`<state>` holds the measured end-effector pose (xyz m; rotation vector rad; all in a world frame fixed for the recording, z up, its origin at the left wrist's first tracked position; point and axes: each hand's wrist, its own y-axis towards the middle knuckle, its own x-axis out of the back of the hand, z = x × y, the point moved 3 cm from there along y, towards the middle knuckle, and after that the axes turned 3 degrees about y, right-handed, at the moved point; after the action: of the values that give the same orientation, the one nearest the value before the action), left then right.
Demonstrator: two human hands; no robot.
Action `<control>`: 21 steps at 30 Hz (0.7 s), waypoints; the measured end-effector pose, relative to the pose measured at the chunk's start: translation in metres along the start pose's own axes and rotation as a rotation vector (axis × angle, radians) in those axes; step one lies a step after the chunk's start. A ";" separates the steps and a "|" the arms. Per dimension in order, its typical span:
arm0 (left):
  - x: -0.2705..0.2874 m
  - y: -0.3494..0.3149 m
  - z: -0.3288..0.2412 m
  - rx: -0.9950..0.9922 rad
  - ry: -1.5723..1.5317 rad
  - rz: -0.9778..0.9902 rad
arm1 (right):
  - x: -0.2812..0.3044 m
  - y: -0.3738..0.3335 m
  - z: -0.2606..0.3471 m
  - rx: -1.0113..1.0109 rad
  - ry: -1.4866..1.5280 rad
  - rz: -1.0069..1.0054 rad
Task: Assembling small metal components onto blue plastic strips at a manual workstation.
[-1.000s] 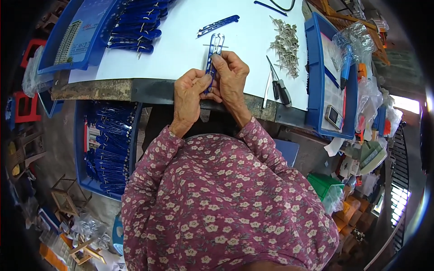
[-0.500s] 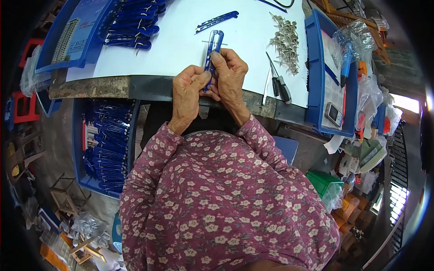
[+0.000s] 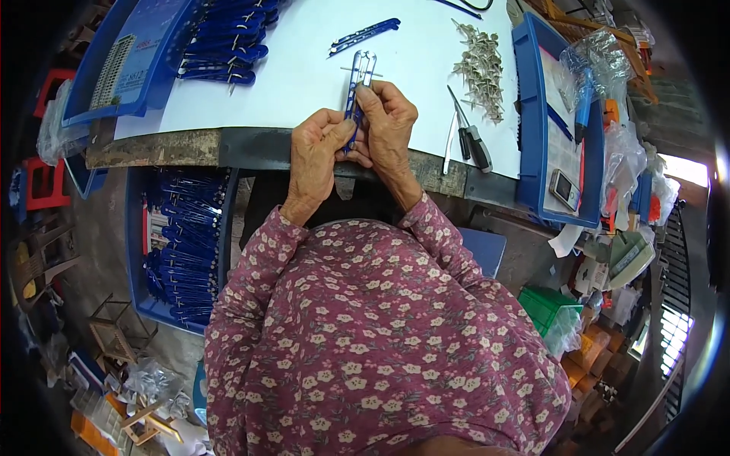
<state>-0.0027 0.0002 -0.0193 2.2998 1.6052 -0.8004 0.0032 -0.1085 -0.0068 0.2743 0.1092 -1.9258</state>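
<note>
At upper centre, the left hand [image 3: 312, 158] and right hand [image 3: 388, 131], both curled closed, pinch a slim blue piece [image 3: 351, 99].

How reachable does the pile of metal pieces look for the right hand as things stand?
Likely yes: no barrier stands between the right hand and the pile, though it would first need to release the blue piece.

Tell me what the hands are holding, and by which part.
A slim blue-and-silver piece, held in both hands, left hand and right hand, by its near part; its far end is uncovered.
</note>
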 end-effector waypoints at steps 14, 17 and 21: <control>-0.004 -0.002 -0.003 -0.022 0.046 0.021 | 0.002 0.001 0.010 -0.100 0.079 0.066; -0.007 -0.003 -0.008 -0.065 0.132 0.003 | 0.001 0.003 0.015 -0.062 0.044 0.070; -0.006 -0.002 -0.012 -0.090 0.176 0.023 | -0.002 0.005 0.017 -0.095 0.094 0.086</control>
<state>-0.0022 0.0020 -0.0056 2.3766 1.6456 -0.5214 0.0065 -0.1122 0.0104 0.3007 0.2468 -1.8167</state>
